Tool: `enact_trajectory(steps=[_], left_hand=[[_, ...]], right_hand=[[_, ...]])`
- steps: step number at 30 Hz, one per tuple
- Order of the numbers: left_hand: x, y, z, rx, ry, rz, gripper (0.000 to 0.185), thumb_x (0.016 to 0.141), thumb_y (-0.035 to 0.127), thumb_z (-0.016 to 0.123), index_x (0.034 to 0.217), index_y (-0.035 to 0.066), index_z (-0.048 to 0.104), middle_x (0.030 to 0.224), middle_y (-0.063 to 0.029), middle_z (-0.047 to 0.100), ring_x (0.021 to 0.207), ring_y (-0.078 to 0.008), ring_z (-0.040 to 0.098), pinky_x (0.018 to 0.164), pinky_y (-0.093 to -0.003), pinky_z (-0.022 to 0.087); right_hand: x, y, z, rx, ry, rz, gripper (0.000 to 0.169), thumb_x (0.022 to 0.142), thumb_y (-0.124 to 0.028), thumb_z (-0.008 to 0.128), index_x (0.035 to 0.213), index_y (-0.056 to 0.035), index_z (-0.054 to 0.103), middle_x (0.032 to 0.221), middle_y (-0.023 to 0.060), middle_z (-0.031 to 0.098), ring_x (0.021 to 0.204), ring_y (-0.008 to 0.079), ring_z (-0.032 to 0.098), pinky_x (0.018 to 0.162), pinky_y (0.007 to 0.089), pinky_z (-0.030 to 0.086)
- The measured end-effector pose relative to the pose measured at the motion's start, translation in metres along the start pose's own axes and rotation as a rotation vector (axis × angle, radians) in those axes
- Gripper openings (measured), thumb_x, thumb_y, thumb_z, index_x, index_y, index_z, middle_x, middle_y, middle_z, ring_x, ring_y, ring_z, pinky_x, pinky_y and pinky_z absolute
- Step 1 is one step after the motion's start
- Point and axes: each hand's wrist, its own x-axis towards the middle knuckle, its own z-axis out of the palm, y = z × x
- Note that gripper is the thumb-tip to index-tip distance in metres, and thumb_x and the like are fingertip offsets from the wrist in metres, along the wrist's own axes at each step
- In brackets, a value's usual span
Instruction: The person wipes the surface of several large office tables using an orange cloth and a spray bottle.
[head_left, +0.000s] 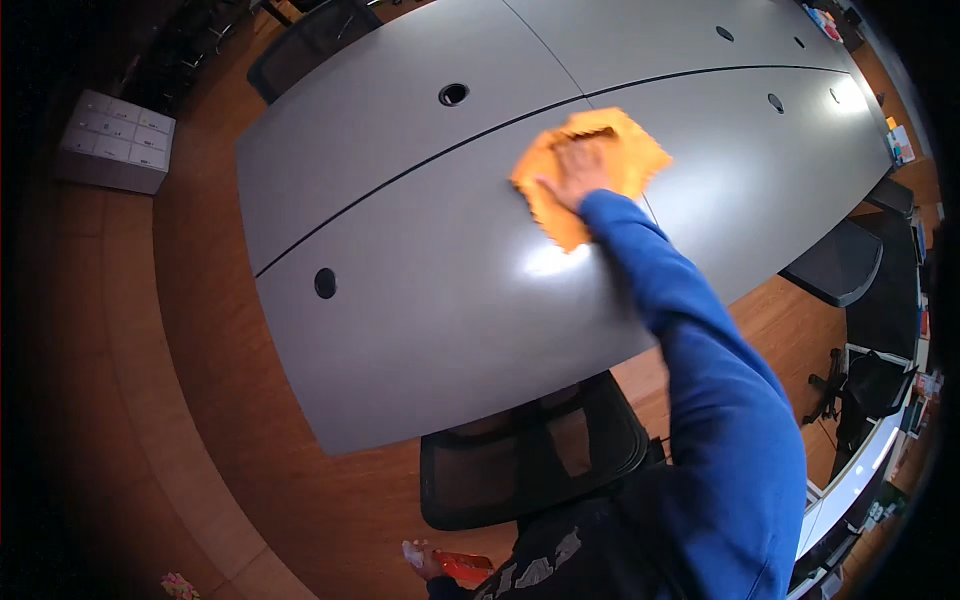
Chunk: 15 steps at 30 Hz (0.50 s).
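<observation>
My right hand (579, 171) presses flat on an orange cloth with zigzag edges (634, 154), which lies spread on the grey conference table (420, 300). The blue sleeve reaches in from the lower right. Low in the picture, beside the chair, my left hand (429, 562) holds a bottle of red-orange liquid (463, 567); something whitish shows at its top end. The bottle's far end is partly hidden by my clothing.
A black mesh-backed chair (517, 457) stands against the table's near edge. Other chairs stand at the far left edge (311, 45) and right side (840, 262). Round cable grommets (325, 283) sit in the tabletop. A white cabinet (116, 139) stands left.
</observation>
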Motion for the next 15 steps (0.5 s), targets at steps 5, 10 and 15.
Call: enact_trajectory(steps=[5, 10, 15], left_hand=[[-0.001, -0.008, 0.021, 0.072, -0.007, -0.005, 0.07, 0.081, -0.001, 0.07, 0.145, 0.01, 0.043, 0.107, -0.0014, 0.059, 0.083, -0.016, 0.06, 0.056, -0.0308, 0.053], [0.03, -0.036, 0.002, -0.067, -0.017, 0.184, 0.072, 0.083, 0.004, 0.073, 0.147, 0.01, 0.041, 0.105, -0.005, 0.06, 0.08, -0.0187, 0.062, 0.061, -0.0324, 0.055], [0.057, -0.03, -0.013, 0.391, -0.249, -0.033, 0.055, 0.085, 0.036, 0.075, 0.134, 0.014, 0.063, 0.13, -0.0154, 0.057, 0.118, -0.0267, 0.052, 0.09, -0.0491, 0.055]], right_hand=[[-0.148, -0.055, 0.007, 0.268, -0.111, -0.666, 0.081, 0.093, -0.069, 0.043, 0.154, -0.0158, 0.038, 0.164, 0.0118, 0.025, 0.152, 0.0332, 0.02, 0.122, 0.0528, 0.015], [-0.082, 0.061, -0.012, 0.089, -0.001, -0.314, 0.073, 0.09, -0.066, 0.052, 0.141, -0.0152, 0.056, 0.159, 0.0227, 0.029, 0.151, 0.0387, 0.019, 0.123, 0.0496, 0.014], [0.072, 0.01, 0.006, 0.024, 0.251, -0.18, 0.086, 0.094, -0.069, 0.039, 0.154, -0.0073, 0.035, 0.162, 0.0213, 0.024, 0.153, 0.0328, 0.014, 0.124, 0.0456, 0.011]])
